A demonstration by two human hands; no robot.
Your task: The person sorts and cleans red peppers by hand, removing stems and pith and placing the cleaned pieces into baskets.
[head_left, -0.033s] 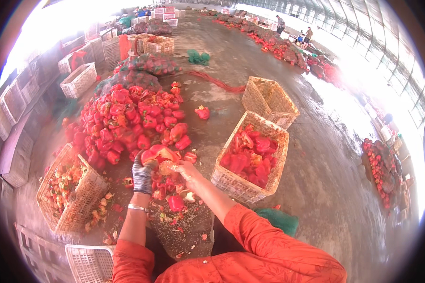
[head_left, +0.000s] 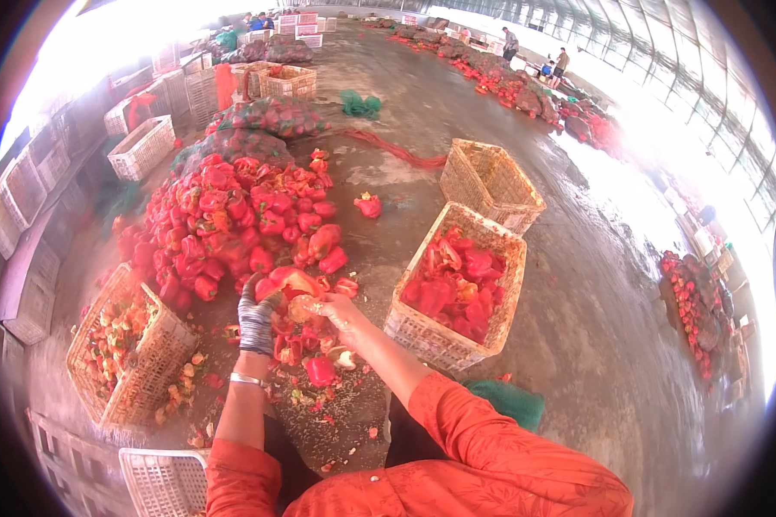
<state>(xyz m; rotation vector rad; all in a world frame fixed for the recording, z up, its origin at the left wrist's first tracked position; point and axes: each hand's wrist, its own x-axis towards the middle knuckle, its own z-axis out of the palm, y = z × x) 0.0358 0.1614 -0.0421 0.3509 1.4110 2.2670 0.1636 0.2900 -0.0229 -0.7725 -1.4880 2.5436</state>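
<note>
The shiny red bell pepper is broken open, and its orange inside shows. The gloved left hand holds it. A pale yellow, roundish pepper core sits by its opening, at the bare right hand. I can't tell if core and pepper are joined.

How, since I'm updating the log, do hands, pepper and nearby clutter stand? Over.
Gloved left hand holding opened red pepper. Bare right hand at its near side, grip unclear. Loose red pepper pieces crowd close by.
</note>
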